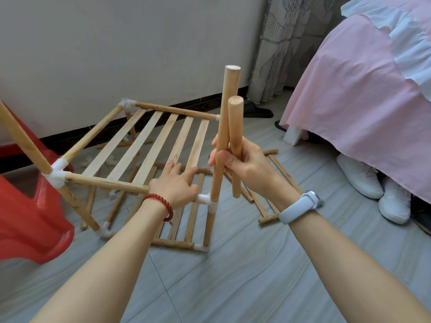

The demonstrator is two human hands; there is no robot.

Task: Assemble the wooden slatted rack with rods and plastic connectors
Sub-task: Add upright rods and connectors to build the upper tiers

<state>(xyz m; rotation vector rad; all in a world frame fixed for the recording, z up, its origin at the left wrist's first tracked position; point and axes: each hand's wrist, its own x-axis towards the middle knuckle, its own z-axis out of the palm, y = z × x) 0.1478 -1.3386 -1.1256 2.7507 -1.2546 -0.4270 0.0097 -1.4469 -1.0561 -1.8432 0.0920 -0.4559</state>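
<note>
Tiled floor: left hand point(173, 187) grips rack rail point(107, 183); right hand point(242, 159) holds two rods point(234, 127); press straight into connector point(208, 201) below.

head: 1 view | faces forward-down | near hands, above floor point(233, 287)

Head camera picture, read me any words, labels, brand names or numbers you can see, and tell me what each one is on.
None: no readable text shows anywhere.
The wooden rack, its white connectors and the two rods in the right hand are unmarked.
The wristband, red stool and white shoes show no lettering.
The dark baseboard carries a pattern, not words.
</note>
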